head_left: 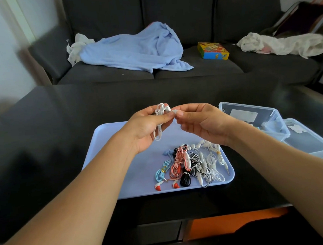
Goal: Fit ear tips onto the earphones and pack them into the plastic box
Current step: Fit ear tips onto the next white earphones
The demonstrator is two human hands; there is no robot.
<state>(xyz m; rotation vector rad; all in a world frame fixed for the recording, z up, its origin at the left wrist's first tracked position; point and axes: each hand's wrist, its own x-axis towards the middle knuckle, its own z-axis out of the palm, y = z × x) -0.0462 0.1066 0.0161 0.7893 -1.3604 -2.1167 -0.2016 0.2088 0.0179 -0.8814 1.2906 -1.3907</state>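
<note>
Both hands meet above a lilac tray (109, 144): the left hand (147, 127) grips bundled white earphones (161, 113), the right hand (200, 122) pinches a white ear tip (175, 111). Coiled earphones (189, 164) lie on the tray, clear plastic box (255, 118) alongside, its label unreadable, on a black table (62, 117) facing a dark sofa (188, 16).

Two bare forearms entering from the lower corners, no sleeves in view, left hand (147, 127) and right hand (202, 123) ungloved, short trimmed fingernails, wrists without watch or bracelet, fingers without rings
</note>
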